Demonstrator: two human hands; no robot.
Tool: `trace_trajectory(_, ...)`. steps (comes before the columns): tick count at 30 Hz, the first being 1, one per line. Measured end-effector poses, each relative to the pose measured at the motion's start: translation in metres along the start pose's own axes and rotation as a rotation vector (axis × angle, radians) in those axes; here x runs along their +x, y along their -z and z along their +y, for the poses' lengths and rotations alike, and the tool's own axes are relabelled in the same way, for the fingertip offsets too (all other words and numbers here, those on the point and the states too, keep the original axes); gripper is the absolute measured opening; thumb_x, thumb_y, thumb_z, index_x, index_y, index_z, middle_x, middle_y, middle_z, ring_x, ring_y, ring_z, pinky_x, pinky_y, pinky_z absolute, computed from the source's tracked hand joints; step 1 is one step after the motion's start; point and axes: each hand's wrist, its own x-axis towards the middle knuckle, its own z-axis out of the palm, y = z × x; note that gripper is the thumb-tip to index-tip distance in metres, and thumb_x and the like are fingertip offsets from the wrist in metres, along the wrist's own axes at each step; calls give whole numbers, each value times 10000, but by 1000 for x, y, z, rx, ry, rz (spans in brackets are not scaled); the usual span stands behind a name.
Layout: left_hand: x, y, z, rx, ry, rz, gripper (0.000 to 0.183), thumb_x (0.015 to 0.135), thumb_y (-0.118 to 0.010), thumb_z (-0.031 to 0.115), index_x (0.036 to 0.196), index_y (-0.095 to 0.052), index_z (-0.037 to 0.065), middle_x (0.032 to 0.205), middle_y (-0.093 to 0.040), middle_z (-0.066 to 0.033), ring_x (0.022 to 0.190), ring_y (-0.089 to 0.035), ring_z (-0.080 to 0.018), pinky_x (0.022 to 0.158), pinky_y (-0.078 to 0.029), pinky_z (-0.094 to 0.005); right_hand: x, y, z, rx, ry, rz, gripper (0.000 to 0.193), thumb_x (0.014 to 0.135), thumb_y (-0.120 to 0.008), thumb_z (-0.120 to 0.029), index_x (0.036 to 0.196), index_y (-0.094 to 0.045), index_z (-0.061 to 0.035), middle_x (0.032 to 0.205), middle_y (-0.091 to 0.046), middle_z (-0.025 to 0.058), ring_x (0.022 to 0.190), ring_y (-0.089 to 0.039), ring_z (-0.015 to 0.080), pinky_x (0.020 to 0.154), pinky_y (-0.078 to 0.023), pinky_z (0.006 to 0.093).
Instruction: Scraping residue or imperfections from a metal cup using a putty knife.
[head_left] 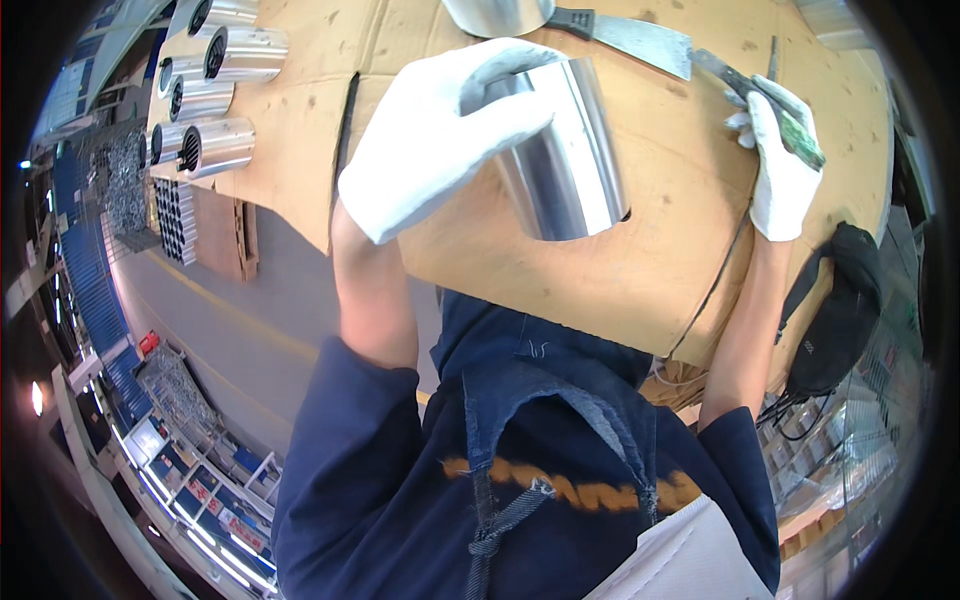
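Well, the left hand (435, 130) I'm following is curled partway, thumb and fingers clasping a shiny metal cylinder (575, 150) near its far end; that hold presumably leaves most of its wall exposed. It tilts over the cardboard (680, 230), contact unclear. My right hand (785, 180) is wrapped around a green-handled tool (803, 142), blade outward, probably safer that way. Farther out, a scraper (640, 45) lies within reach, and more cylinders (225, 145) cluster leftward, perhaps leaving working room.
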Motion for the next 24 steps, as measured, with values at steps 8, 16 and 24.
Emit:
trace_trajectory(8, 0, 5, -10, -47, -74, -43, 377, 827, -649, 192, 1145, -571, 4, 921, -593, -26, 832, -526, -80, 758, -439, -216, -1, 0, 1, -21, 21, 15, 226, 862, -592, -92, 1054, -582, 27, 847, -659, 106, 676, -589, 98, 603, -428, 197)
trace_trajectory(16, 5, 3, 5, -103, 117, 25, 320, 809, -664, 161, 1063, -572, -10, 813, -583, -1, 720, -503, -42, 625, -422, -192, -3, 7, 6, 260, -16, 66, 237, 892, -539, -94, 1089, -545, 38, 826, -650, 146, 613, -571, 118, 555, -401, 201)
trace_trajectory(24, 9, 0, 9, -43, 101, 37, 335, 784, -696, 184, 1041, -580, 2, 836, -615, -26, 767, -567, -68, 684, -474, -223, -24, 4, -2, 530, -139, 159, 249, 912, -531, -148, 1086, -540, 30, 916, -630, 174, 675, -578, 146, 544, -397, 223)
